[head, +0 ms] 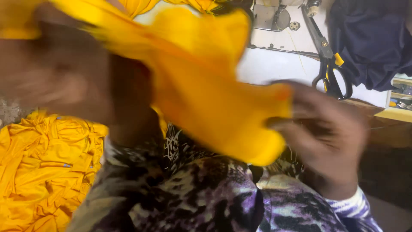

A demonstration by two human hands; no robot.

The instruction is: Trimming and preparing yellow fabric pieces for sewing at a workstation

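That yellow cloth (206, 99) stretched up between your hands looks thin, floppy and light, so pinch it by the edges like now: right hand (330, 141) fingers clamped on its corner, left hand (64, 81) too blurred to tell its grip.

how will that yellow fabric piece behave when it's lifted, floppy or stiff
Probably floppy: the yellow fabric piece sags and folds between the left hand and right hand. Likely light, since fingertips alone seem to carry it. It may slip, as the cloth looks smooth.
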